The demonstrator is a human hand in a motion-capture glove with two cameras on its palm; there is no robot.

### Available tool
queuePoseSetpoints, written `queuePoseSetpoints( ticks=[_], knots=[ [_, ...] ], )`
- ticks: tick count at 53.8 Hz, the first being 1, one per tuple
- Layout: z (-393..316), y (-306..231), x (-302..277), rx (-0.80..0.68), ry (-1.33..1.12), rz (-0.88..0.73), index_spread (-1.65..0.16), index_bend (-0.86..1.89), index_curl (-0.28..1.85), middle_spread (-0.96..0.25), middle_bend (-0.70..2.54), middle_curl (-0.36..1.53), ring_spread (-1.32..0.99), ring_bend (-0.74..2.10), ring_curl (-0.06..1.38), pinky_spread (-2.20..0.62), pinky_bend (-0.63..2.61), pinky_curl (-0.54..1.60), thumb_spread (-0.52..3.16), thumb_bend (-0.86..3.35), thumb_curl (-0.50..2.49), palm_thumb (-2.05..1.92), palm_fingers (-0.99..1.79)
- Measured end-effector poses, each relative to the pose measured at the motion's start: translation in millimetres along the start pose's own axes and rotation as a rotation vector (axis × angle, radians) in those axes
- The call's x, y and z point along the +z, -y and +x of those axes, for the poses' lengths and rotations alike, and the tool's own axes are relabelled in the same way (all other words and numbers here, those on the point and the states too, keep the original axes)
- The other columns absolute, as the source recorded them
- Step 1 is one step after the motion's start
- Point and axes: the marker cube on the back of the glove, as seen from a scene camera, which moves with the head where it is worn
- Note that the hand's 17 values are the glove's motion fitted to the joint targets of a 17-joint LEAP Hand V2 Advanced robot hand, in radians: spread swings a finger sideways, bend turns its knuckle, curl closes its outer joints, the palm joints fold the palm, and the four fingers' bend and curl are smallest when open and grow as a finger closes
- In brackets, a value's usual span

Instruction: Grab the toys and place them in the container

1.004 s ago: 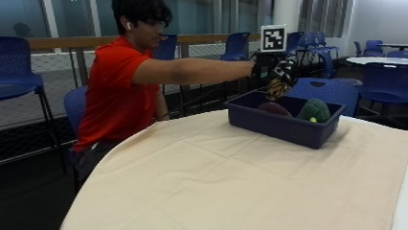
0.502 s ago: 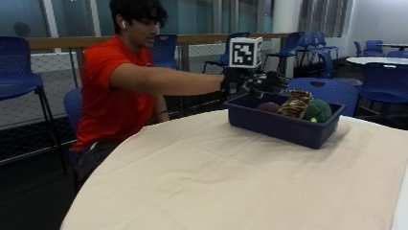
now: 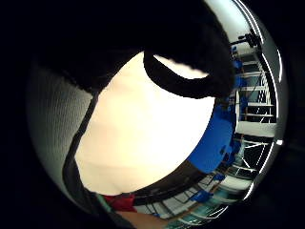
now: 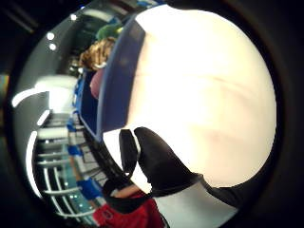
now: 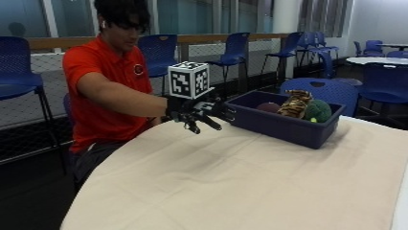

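Gloved right hand (image 5: 196,115) above tabletop (image 5: 242,187), fingers (image 5: 210,123) spread, empty; beside blue container (image 5: 284,125); tiger toy (image 5: 295,104), green toy (image 5: 317,110), maroon toy (image 5: 269,107) inside.

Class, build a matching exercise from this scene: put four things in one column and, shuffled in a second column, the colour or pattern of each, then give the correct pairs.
Column 1:
1. container
2. striped toy
3. round toy
4. tablecloth

Column 2:
A. cream
B. green
C. dark blue
D. brown with dark stripes

Pairs: 1-C, 2-D, 3-B, 4-A.

Both toys lie in the container, which stands on the tablecloth. The gloved right hand is beside the container, holding nothing.
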Motion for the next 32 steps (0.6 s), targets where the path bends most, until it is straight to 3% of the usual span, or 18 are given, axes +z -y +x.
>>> queuePoseSetpoints(
  ticks=[32],
  knots=[
    [48.7,-47.9,-20.9,0.04,0.033,0.033,-0.37,0.13,0.19,-0.12,0.17,0.34,0.03,0.22,0.34,0.14,0.98,0.31,1.02,-0.07,0.19,-0.09,-0.1]
  ],
)
